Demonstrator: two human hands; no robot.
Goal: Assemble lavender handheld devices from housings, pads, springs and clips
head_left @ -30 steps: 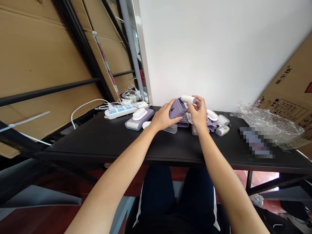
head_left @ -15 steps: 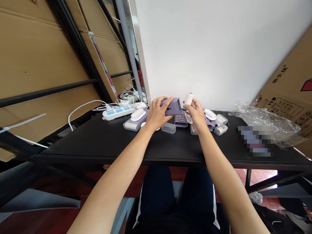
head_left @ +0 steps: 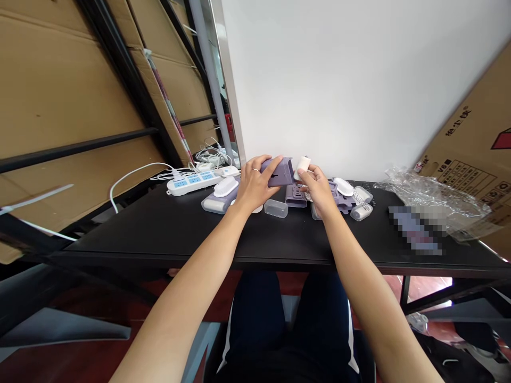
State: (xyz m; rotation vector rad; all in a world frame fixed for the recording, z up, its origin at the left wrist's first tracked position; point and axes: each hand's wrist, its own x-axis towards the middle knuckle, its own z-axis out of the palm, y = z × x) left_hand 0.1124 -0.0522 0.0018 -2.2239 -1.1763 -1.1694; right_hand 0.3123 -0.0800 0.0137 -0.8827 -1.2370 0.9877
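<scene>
Purple housing (head_left: 280, 171), one: held up above the black surface (head_left: 279, 239), slightly tilted, gripped by the bent fingers of my left hand (head_left: 253, 186). White roller (head_left: 302, 167), one: tilted, pinched between thumb and fingers of my right hand (head_left: 320, 192), at the housing's right end; whether the two touch, I cannot tell. Clear plastic cover (head_left: 276, 209), one: on the surface, below the housing. Purple part with cut-outs (head_left: 295, 197), one: lying between my hands. White oval piece (head_left: 225, 186), one: atop a purple unit (head_left: 217, 205), left of my left hand. Second white oval piece (head_left: 343, 186), coiled spring (head_left: 360, 198) and capped roller (head_left: 361, 213): right of my right hand. Power strip (head_left: 195, 182), white, blue sockets: farther left. Crumpled clear wrap (head_left: 443, 202) and pixelated item (head_left: 415, 231): farther right. Printed cardboard box (head_left: 475, 138), one: leaning, far right.
</scene>
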